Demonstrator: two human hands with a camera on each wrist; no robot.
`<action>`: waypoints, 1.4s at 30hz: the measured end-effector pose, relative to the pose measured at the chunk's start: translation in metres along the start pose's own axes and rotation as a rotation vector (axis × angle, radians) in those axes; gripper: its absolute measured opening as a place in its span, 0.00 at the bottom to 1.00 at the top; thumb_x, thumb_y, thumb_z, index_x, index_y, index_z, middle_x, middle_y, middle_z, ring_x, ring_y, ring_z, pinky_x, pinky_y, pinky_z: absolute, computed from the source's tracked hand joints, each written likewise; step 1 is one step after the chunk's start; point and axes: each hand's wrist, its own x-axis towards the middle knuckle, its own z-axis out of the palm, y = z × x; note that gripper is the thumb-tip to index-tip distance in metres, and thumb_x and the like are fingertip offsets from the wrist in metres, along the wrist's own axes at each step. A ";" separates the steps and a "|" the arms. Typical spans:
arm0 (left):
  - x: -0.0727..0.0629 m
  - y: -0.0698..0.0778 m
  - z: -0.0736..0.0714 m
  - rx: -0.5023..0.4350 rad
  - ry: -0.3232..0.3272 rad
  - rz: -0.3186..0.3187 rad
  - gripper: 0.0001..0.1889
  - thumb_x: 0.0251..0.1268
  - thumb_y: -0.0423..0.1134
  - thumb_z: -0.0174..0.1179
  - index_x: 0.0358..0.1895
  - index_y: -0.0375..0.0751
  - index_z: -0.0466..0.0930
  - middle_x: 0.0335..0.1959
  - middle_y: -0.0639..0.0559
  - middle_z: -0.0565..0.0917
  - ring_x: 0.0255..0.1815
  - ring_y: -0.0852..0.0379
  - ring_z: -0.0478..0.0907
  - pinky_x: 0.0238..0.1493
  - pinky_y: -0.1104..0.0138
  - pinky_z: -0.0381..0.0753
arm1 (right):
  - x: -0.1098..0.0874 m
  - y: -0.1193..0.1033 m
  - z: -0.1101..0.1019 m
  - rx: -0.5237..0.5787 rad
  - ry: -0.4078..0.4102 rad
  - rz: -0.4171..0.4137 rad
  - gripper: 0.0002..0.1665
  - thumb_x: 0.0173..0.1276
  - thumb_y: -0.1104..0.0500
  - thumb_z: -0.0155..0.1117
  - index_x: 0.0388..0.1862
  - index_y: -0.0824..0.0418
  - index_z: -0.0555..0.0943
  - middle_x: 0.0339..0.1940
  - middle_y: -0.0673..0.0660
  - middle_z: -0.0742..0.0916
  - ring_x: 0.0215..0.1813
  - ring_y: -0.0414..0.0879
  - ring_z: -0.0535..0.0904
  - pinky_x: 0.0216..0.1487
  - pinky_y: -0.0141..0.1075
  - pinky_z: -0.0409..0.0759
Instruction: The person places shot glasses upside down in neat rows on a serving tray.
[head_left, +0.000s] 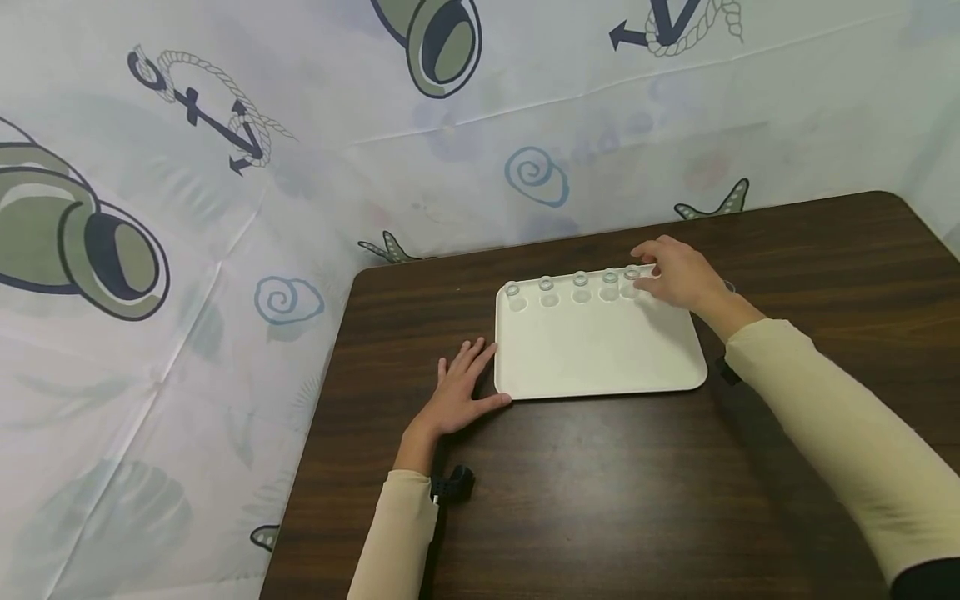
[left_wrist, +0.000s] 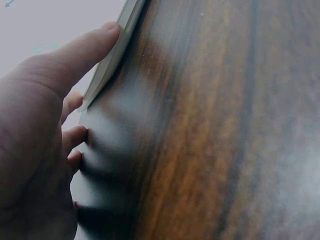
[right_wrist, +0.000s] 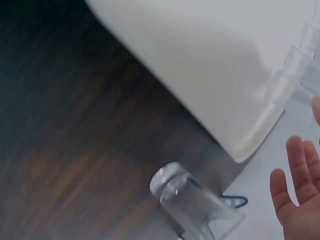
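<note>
A white rectangular tray (head_left: 600,350) lies on the table, with several small clear glasses (head_left: 581,287) in a row along its far edge. My right hand (head_left: 678,271) is at the far right of that row, thumb and fingers spread around the rightmost glass (head_left: 632,275). In the right wrist view the fingers (right_wrist: 300,175) look relaxed, and contact with that glass cannot be made out. My left hand (head_left: 453,396) lies flat by the tray's left side. Its thumb (left_wrist: 95,47) touches the near left corner, and the other fingers spread along the left edge.
One more clear glass (right_wrist: 192,200) stands on the dark wooden table (head_left: 570,500) just right of the tray, mostly hidden behind my right wrist in the head view. A patterned white cloth (head_left: 315,208) hangs behind and to the left of the table.
</note>
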 end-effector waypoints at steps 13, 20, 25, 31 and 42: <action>-0.002 -0.001 0.001 -0.007 0.006 -0.001 0.47 0.61 0.67 0.59 0.80 0.58 0.49 0.80 0.47 0.48 0.80 0.45 0.38 0.68 0.35 0.32 | -0.011 0.019 -0.031 0.121 0.121 0.010 0.26 0.78 0.49 0.52 0.65 0.65 0.74 0.52 0.66 0.80 0.53 0.61 0.75 0.52 0.58 0.71; -0.003 0.000 0.000 -0.014 0.013 0.004 0.46 0.62 0.66 0.59 0.80 0.57 0.49 0.80 0.46 0.49 0.80 0.44 0.39 0.69 0.35 0.33 | -0.025 0.054 -0.045 0.198 0.144 0.135 0.28 0.81 0.51 0.39 0.69 0.67 0.69 0.59 0.72 0.76 0.57 0.67 0.73 0.53 0.62 0.69; -0.003 0.000 0.002 -0.016 0.003 0.000 0.46 0.62 0.67 0.58 0.80 0.58 0.49 0.80 0.48 0.48 0.80 0.45 0.39 0.69 0.35 0.33 | -0.038 0.082 -0.044 0.202 0.062 0.205 0.25 0.77 0.63 0.35 0.68 0.71 0.67 0.58 0.75 0.75 0.53 0.68 0.75 0.49 0.57 0.73; -0.001 0.000 0.003 -0.010 0.019 0.012 0.46 0.62 0.66 0.59 0.80 0.57 0.49 0.80 0.47 0.48 0.80 0.44 0.39 0.68 0.34 0.32 | -0.046 0.101 -0.041 0.244 -0.107 0.208 0.25 0.68 0.71 0.44 0.63 0.75 0.69 0.55 0.75 0.76 0.44 0.60 0.78 0.35 0.42 0.78; -0.001 -0.001 0.003 -0.007 0.018 0.012 0.47 0.62 0.66 0.59 0.80 0.58 0.49 0.80 0.48 0.48 0.80 0.44 0.38 0.68 0.35 0.31 | -0.049 0.113 -0.037 0.180 -0.246 0.110 0.32 0.58 0.63 0.73 0.59 0.72 0.74 0.48 0.68 0.81 0.39 0.50 0.76 0.36 0.40 0.75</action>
